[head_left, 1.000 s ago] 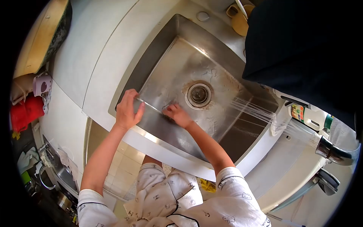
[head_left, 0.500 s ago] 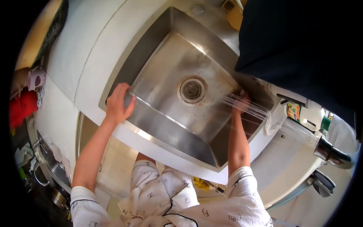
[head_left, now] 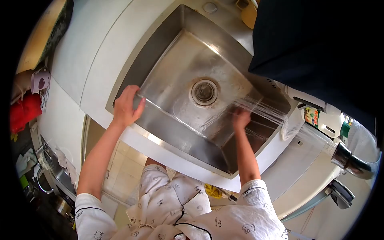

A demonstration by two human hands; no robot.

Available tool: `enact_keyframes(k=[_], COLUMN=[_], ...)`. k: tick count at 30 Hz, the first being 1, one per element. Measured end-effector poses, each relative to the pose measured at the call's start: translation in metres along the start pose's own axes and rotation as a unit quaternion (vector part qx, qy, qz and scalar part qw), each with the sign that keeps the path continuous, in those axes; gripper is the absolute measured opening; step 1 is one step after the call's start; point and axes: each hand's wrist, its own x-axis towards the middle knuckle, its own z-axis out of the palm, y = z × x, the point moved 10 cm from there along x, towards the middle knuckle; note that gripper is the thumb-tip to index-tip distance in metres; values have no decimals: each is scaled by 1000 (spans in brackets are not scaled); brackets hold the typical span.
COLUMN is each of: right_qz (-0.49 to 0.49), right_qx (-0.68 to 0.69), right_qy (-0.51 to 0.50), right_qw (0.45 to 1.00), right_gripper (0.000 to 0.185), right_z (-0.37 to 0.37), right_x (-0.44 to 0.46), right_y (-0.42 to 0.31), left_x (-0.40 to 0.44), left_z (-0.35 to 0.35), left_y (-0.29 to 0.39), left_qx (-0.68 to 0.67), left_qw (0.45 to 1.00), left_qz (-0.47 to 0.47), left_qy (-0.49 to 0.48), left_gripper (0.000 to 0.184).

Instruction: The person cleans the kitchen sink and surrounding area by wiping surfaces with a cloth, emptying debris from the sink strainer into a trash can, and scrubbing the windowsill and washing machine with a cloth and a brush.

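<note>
A stainless steel sink (head_left: pixel 160 138) lies before me, its round drain (head_left: pixel 204 93) in the middle of the wet floor. My left hand (head_left: pixel 129 107) rests at the sink's left edge, thumb spread from the fingers, holding nothing. Inside the basin on the right is my right hand (head_left: pixel 241 119), in or just beneath the water stream (head_left: pixel 264 111). Its fingers are blurred and partly hidden, so whether it holds anything is unclear. The water runs across from a chrome tap (head_left: pixel 352 162) at the far right.
White countertop (head_left: pixel 96 52) borders the sink on the left. Beyond the right rim stands a white bottle (head_left: pixel 328 124) with a coloured label. Dark cloth (head_left: pixel 304 44) covers the upper right. A yellow container (head_left: pixel 248 16) sits behind the sink.
My right hand has moved left and nearer to me, from the right wall toward the basin floor. My left hand stays at the edge. Water keeps running.
</note>
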Motion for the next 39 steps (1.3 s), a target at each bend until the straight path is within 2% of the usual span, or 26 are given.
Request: enact_keyframes(k=[1,4,5,6,8,9,10,12,15,18,19,22,23,24,25,26,27,28,29,31,34,35,37,38,39], right_qz=[103,114,103,-14,1,-34,-130,-196,-191,-88,-1,-117,-52,14,-1,-93,-207,-87,-155,-141,-88,-131,-152,-144,-172], right_qx=[6,-19,116,53,71,120,145,113,161,66,19,-114,-103,-91,-78,-27,11,137,234,340,465,416,183,88,109], right_qy=[34,-125,-114,-140,-264,-299,-310,-380,-295,-360,-453,-452,-490,-528,-536,-524,-531,-519,-401,-348,-417,-413,-429,-474,-435], right_qw=[994,985,981,989,962,946,931,897,922,926,891,877,864,844,840,846,822,839,872,862,776,799,872,864,877], right_gripper=[27,24,20,20,25,25,21,20,21,23,17,19,26,33,37,33,31,29,27,20,26,34,34,28,27], right_z=[-13,16,16,22,31,42,46,59,29,22,36,40,49,43,46,39,51,29,22,12,-1,9,48,54,46], right_x=[10,-18,-36,-57,-91,-109,-121,-126,-91,-118,-144,-170,-172,-166,-163,-154,-160,-136,-124,-116,-116,-119,-133,-136,-134], right_y=[20,11,-8,-38,-87,-107,-139,-165,-137,-57,-20,-38,-37,-60,-93,-149,-195,-238,-280,-325,-314,-285,-191,-152,-126], left_x=[0,1,2,-1,-3,-2,-2,-4,-3,-2,-2,-4,-4,-5,-4,-4,-6,-8,-8,-6,-6,-6,-8,-7,-6], left_z=[1,1,1,1,2,1,0,1,-2,0,1,-1,-1,-2,-4,-4,-4,-3,-2,-4,-4,-4,-4,-5,-8], left_y=[-2,-2,-1,1,-2,-3,-5,-7,-1,0,-1,-6,-7,-8,-10,-11,-11,-13,-14,-15,-12,-13,-12,-10,-11], left_qx=[1,1,2,2,-4,-6,-7,-10,-18,-15,-18,-26,-27,-29,-32,-38,-45,-45,-44,-41,-45,-49,-55,-53,-49], left_qw=[1000,1000,1000,1000,1000,1000,1000,1000,1000,1000,1000,1000,1000,1000,999,999,999,999,999,999,999,999,998,998,999], left_qz=[-6,-4,7,14,-3,-10,-9,-10,10,15,12,1,0,-3,-2,-2,-5,-8,-9,-9,-7,-8,-6,-1,5], left_qy=[-3,-8,-1,4,-4,-7,-1,5,17,7,4,2,8,11,15,17,21,15,12,10,3,3,9,16,23], left_gripper=[27,29,29,30,31,31,31,31,27,27,28,30,29,29,28,27,26,25,25,24,24,24,24,24,24])
